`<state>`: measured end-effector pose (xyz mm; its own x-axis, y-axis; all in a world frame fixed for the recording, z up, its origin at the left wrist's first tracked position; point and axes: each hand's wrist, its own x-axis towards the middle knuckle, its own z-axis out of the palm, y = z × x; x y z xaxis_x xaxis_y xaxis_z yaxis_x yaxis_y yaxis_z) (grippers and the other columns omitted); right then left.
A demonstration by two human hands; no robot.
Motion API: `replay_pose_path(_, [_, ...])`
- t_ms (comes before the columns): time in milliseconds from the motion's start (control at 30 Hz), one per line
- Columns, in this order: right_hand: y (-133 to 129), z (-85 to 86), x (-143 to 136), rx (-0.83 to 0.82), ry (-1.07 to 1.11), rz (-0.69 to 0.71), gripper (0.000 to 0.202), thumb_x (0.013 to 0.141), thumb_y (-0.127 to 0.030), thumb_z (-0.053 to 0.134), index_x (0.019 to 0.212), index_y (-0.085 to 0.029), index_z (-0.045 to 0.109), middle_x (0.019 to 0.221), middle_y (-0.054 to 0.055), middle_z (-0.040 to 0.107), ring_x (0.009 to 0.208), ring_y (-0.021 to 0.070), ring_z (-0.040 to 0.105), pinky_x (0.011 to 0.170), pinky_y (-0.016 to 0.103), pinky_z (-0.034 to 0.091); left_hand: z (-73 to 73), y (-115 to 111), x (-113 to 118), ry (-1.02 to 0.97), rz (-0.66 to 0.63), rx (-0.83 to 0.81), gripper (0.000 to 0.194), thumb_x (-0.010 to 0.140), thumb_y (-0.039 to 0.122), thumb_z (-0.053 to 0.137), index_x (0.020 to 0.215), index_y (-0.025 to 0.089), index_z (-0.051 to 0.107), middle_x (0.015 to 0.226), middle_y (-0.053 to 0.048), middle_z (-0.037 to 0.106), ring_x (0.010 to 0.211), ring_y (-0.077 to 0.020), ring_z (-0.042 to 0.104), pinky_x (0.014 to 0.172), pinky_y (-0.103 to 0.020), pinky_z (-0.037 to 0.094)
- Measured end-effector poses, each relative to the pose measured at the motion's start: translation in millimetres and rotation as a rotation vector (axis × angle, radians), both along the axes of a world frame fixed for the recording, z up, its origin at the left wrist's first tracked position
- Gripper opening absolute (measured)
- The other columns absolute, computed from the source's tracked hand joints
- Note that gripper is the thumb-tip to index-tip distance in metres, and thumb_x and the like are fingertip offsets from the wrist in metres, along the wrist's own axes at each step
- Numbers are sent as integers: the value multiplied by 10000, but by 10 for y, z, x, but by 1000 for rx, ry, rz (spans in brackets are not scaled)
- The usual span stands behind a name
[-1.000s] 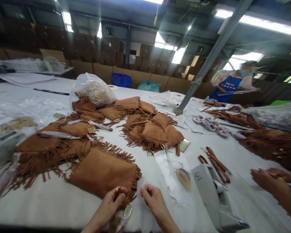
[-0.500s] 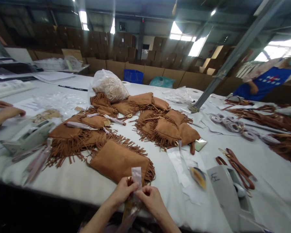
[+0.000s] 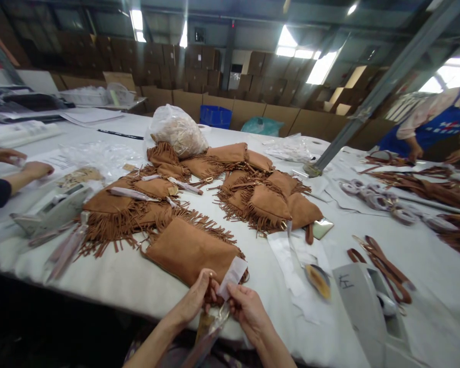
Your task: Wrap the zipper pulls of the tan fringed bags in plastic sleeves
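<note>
My left hand [image 3: 197,299] is closed in a pinch at the top of a strap in clear plastic [image 3: 207,340], which hangs down over the table's near edge; its upper end is partly hidden by the fingers. Between thumb and finger, my right hand [image 3: 249,309] grips a whitish strip [image 3: 233,276] that sticks up and leans right. Just beyond both hands lies a tan suede bag [image 3: 191,250] with fringe along its edges. Further back left are more fringed bags [image 3: 111,202] with wrapped straps on them, and another pile of bags [image 3: 270,204] lies to the right.
White tape dispensers stand left [image 3: 51,209] and right [image 3: 368,301]. A tape roll [image 3: 317,281] lies on white paper. Brown straps [image 3: 387,266] are at right. A metal post [image 3: 352,128] rises behind. Another person's hands [image 3: 30,168] are at left; a person in a blue apron [image 3: 425,128] stands far right.
The whitish strip has gone from upright to leaning right, with my right hand moved slightly right. The view has shifted a little. The other person's hands at left reach further in.
</note>
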<state>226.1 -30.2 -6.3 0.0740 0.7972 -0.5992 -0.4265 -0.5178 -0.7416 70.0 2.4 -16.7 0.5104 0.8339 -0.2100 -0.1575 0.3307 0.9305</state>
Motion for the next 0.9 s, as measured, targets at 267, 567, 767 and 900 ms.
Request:
replay_pose_path(267, [41, 122, -43, -53, 231, -254, 318, 520, -330, 853, 666, -128, 656, 584, 13, 640, 527, 93, 552, 515, 189, 442, -93, -66, 74, 112, 106, 86, 393, 832, 554, 489, 749, 171, 502, 586, 38, 480, 493, -88, 417, 457, -188, 325])
replay_pose_path(567, [68, 155, -43, 131, -20, -213, 346, 565, -430, 803, 629, -118, 666, 550, 5, 585, 510, 101, 474, 506, 227, 391, 60, -115, 89, 282, 105, 311, 318, 863, 393, 483, 654, 166, 561, 589, 11, 537, 553, -124, 487, 548, -219, 366])
replay_pose_path(767, [64, 122, -36, 190, -134, -112, 393, 610, -495, 752, 651, -114, 666, 557, 3, 580, 535, 113, 465, 554, 247, 391, 53, -108, 113, 275, 121, 341, 309, 872, 359, 469, 686, 156, 610, 607, -8, 575, 560, -133, 509, 555, -219, 384])
replay_pose_path(900, [55, 127, -28, 223, -210, -57, 416, 620, -528, 731, 625, -120, 649, 546, -4, 573, 551, 121, 470, 572, 252, 400, 37, -106, 112, 288, 127, 337, 320, 870, 374, 478, 700, 152, 632, 607, -15, 598, 559, -138, 528, 559, -221, 402])
